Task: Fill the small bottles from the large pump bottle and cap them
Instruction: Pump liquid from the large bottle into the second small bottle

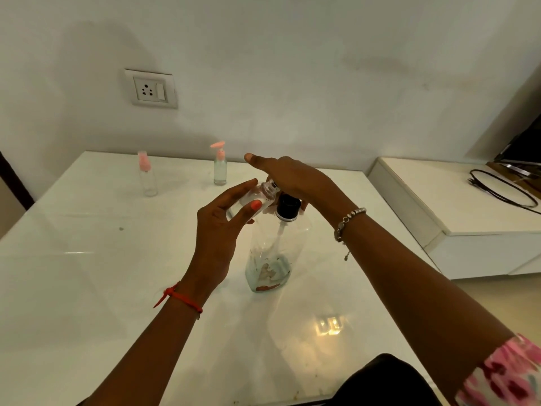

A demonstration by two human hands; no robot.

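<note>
Left hand (pixel 222 230) grips a small clear bottle (pixel 257 197) between thumb and curled fingers. It holds the bottle off the table, tipped so that its open neck points right, towards the top of the large pump bottle (pixel 275 253). The tilt looks meant to bring the mouth under the spout, though the spout itself is hidden. The left wrist is bent back, with the forearm rising from the near edge of the white table (pixel 117 288).

Right hand (pixel 292 177) lies flat over the pump head, fingers straight and together and reaching left, palm down. This reads as a press to drive liquid out. Its forearm comes in from the near right, above the black collar (pixel 288 206).

The large bottle stands upright mid-table, with only a little liquid at its base.

Two more small bottles wait well apart at the far side. A pink-pump bottle (pixel 220 168) is capped and partly filled, and left of it a pink-capped bottle (pixel 147 177) looks empty.
</note>
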